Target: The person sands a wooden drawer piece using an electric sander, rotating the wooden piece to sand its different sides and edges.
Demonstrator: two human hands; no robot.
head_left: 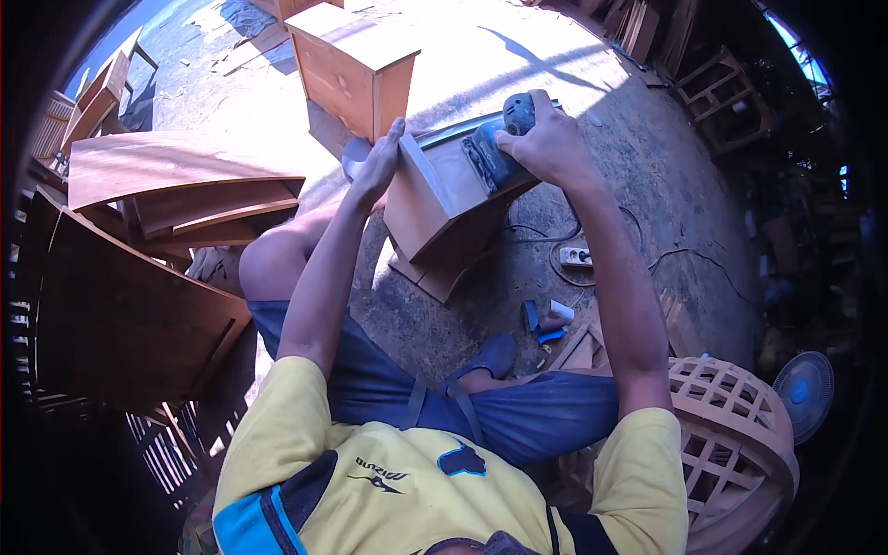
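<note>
Sanding looks unfinished: right hand (551,148) curled round the sander (491,161) atop the wooden box (418,205), left hand (377,169), fingers nearly straight, at its left edge.

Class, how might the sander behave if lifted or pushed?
The sander probably feels heavy for its size, given its bulky housing. Its hard-looking casing seems stiff. Its broad base on the wooden piece suggests sliding rather than rolling.

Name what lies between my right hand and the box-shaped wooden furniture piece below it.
A handheld power sander: the right hand grips it, and its underside appears to rest on the furniture piece, in the head view.
</note>
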